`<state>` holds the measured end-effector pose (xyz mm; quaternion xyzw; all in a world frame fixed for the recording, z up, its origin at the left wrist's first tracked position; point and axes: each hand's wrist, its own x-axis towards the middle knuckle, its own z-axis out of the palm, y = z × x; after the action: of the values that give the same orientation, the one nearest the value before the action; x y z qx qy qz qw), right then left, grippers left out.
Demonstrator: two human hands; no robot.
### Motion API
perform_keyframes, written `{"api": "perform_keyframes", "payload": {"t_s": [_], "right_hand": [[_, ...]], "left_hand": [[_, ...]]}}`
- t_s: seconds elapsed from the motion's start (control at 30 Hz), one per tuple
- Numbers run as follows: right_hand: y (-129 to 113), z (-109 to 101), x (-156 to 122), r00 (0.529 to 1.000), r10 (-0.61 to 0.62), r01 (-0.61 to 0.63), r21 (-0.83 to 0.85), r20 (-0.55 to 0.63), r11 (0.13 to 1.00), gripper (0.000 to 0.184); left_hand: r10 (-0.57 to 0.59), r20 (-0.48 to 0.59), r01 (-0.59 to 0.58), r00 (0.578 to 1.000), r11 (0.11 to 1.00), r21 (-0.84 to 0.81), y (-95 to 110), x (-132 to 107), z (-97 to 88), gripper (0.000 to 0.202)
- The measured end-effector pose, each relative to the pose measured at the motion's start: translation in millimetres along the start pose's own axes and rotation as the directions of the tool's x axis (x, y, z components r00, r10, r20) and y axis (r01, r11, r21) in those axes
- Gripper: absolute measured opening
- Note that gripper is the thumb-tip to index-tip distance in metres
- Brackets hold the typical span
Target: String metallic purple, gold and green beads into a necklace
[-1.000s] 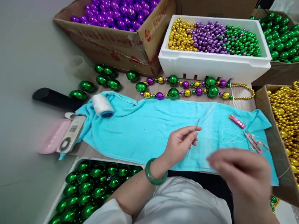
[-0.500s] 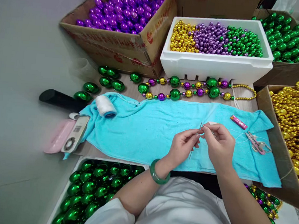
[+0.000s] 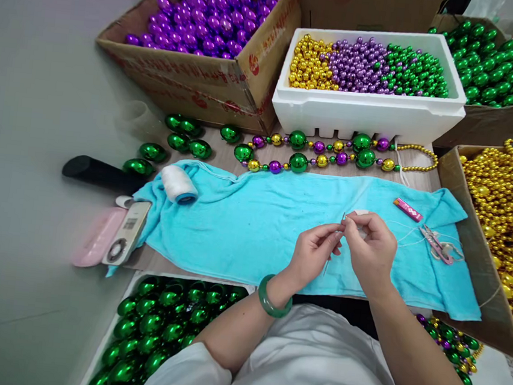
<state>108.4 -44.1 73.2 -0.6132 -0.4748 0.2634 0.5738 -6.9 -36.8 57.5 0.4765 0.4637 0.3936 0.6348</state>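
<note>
Over a turquoise towel [image 3: 253, 222] my left hand [image 3: 314, 252], with a green bangle on its wrist, pinches a long thin needle [image 3: 343, 218] that points up and away. My right hand [image 3: 371, 246] is closed in a pinch right at the needle's upper end, holding a fine white thread [image 3: 409, 236] that trails to the right across the towel. Both hands touch at the fingertips. A finished strand of large green, purple and gold beads [image 3: 315, 151] lies beyond the towel.
A white foam box [image 3: 368, 109] holds small gold, purple and green beads. Cardboard boxes of purple [image 3: 195, 77], green [image 3: 496, 58] and gold beads [image 3: 504, 204] ring the work area. A thread spool [image 3: 178, 184], snips [image 3: 437, 243], a pink lighter [image 3: 406, 209] and a tray of green beads [image 3: 157, 328] lie near.
My right hand came up from the lower right to meet the left hand at the needle's top. The left hand stayed about where it was, still holding the needle.
</note>
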Motion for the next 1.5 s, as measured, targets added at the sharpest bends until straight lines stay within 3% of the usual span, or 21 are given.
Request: {"api": "perform_keyframes", "payload": {"t_s": [0.47, 0.8, 1.13, 1.5], "right_hand": [[-0.9, -0.8, -0.1, 0.998, -0.058, 0.058, -0.018, -0.006, 0.998, 0.009], [1.3, -3.7, -0.6, 0.999, -0.002, 0.000, 0.055, 0.033, 0.998, 0.009], [-0.7, -5.0, 2.1, 0.986, 0.150, -0.159, 0.150, 0.070, 0.976, 0.010], [-0.8, -6.2, 2.9, 0.984, 0.157, -0.168, 0.165, 0.078, 0.972, 0.011]], "left_hand": [[0.146, -0.012, -0.144, 0.989, 0.983, 0.117, -6.6, -1.2, -0.4, 0.031], [0.154, -0.005, -0.153, 0.988, 0.983, 0.106, -5.3, -0.9, 0.3, 0.030], [0.152, -0.010, -0.150, 0.988, 0.981, 0.126, -6.9, -1.9, 0.1, 0.030], [0.179, 0.005, -0.178, 0.984, 0.969, 0.169, -7.8, -2.3, -0.3, 0.029]]}}
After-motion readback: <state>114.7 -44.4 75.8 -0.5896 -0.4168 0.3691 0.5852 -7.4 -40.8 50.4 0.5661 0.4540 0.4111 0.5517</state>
